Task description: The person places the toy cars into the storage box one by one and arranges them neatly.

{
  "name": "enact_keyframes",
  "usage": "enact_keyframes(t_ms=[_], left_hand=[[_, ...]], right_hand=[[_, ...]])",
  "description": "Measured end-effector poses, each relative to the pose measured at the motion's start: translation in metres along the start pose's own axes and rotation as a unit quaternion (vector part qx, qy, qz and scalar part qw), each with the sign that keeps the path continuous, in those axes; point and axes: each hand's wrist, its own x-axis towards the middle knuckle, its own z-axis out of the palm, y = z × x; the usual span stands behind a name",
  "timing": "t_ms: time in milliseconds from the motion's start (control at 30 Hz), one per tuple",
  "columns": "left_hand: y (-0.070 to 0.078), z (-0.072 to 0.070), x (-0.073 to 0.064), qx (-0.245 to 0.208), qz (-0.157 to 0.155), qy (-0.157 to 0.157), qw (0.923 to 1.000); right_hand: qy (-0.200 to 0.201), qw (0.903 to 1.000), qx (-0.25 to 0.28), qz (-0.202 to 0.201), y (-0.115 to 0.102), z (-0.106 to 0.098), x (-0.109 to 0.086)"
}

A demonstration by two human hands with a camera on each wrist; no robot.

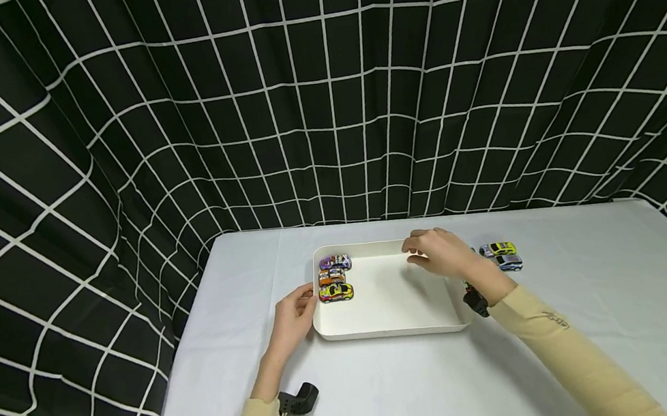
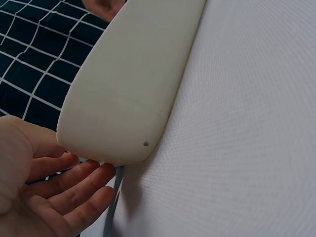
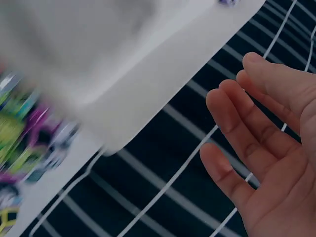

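Note:
A shallow white tray [image 1: 393,297] lies on the table. Along its left end stand three toy cars: a purple one [image 1: 335,262], an orange one [image 1: 332,277] and a yellow one [image 1: 335,293]. My left hand [image 1: 294,317] touches the outside of the tray's left end; in the left wrist view its loosely extended fingers [image 2: 81,190] rest against that end. Over the tray's right part hovers my right hand [image 1: 439,252], its fingers loosely bent and apart, nothing between them. Right of the tray sit a yellow-green car [image 1: 497,249] and a silver-blue car [image 1: 506,262].
More toy car parts show beside the right wrist, mostly hidden by it. A white cloth [image 1: 379,388] covers the table. Behind and to the left hangs a black curtain [image 1: 311,121] with a white grid. Each wrist wears a black camera band [image 1: 298,400].

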Motion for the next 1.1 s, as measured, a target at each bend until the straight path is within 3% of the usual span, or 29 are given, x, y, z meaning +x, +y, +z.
enact_keyframes(t_ms=[300,600,833,1100], left_hand=[[0.002,-0.001,0.0,0.002,0.002,0.007,1.0],[-0.001,0.001,0.001,-0.003,0.014,0.008,0.9999],[-0.002,0.002,0.001,-0.004,0.011,0.005,0.9999],[-0.001,0.002,0.0,0.003,-0.006,0.004,1.0]], right_hand=[[0.012,0.998,-0.011,0.061,0.041,-0.012,-0.044],[-0.03,0.9888,-0.02,0.145,0.074,-0.015,-0.087],[-0.016,0.9883,-0.04,0.147,0.097,-0.015,-0.113],[-0.018,0.9875,-0.034,0.153,0.107,-0.013,-0.124]])
